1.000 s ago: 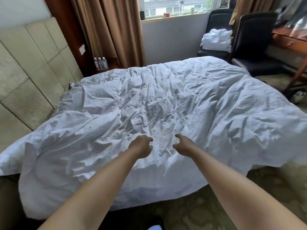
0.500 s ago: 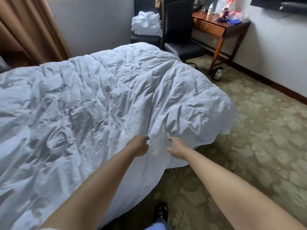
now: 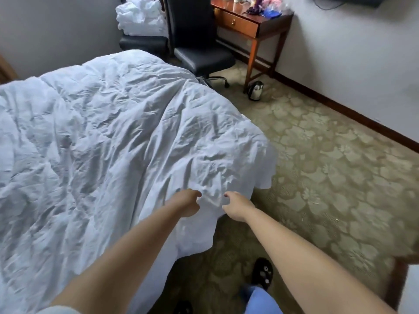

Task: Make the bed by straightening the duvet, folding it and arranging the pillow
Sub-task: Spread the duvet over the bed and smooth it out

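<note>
Nearest the camera, a black slipper (image 3: 263, 273) stands on the patterned carpet (image 3: 328, 177). Just beyond, both arms reach to the near edge of the white duvet (image 3: 102, 137): the left hand (image 3: 187, 202) and the right hand (image 3: 237, 206) each have fingers curled into the fabric, gripping it side by side (a small ridge of cloth stands between them). The wrinkled duvet covers the bed, its corner hanging toward the floor. Farther off stand a black chair (image 3: 197, 41), a kettle (image 3: 255, 90) and a wooden desk (image 3: 251, 26).
</note>
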### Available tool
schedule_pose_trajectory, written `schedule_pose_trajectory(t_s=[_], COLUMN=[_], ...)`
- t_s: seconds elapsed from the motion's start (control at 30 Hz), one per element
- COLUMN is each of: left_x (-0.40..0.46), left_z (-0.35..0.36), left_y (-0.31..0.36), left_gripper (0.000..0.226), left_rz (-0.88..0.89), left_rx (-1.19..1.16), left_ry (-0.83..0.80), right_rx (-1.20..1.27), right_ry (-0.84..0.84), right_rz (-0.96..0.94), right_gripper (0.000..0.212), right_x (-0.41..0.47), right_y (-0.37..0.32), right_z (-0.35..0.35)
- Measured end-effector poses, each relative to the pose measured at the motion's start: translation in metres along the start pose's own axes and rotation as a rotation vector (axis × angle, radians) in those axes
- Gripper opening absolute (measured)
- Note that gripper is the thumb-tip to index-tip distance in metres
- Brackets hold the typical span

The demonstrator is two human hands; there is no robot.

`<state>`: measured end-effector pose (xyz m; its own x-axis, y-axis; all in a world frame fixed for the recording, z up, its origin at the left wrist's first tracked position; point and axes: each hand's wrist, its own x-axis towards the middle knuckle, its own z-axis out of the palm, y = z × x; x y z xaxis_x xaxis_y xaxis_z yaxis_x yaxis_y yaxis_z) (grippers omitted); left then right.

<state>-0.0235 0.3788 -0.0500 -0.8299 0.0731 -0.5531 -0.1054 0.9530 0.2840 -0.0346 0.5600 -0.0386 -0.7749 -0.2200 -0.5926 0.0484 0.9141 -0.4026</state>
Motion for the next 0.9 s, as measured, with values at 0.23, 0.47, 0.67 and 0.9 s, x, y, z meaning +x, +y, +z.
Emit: schedule_pose_trajectory(t_s=[0.23, 0.47, 0.67, 0.9], left_x=[0.081, 0.145, 0.214, 0.306], left_z=[-0.010, -0.012, -0.026, -0.042], left_y=[0.093, 0.173, 0.175, 0.170], left_gripper=[0.052, 0.055, 0.059, 0.062], left_rz=[-0.120, -0.131, -0.229, -0.337], left_rx=[-0.041, -0.104, -0.205, -0.427], left_ry=[-0.050, -0.090, -0.117, -0.135], right_rx=[-0.031, -0.188, -0.279, -0.465], right_ry=[-0.091, -0.134, -0.219, -0.347], right_rz=[-0.057, -0.042, -0.148, -0.218], right_gripper=[0.054, 0.047, 0.052, 0.054], right_x=[0.073, 0.135, 0.207, 0.293], right_y=[0.089, 0.165, 0.159, 0.143], right_z=[-0.086, -0.156, -0.188, -0.224])
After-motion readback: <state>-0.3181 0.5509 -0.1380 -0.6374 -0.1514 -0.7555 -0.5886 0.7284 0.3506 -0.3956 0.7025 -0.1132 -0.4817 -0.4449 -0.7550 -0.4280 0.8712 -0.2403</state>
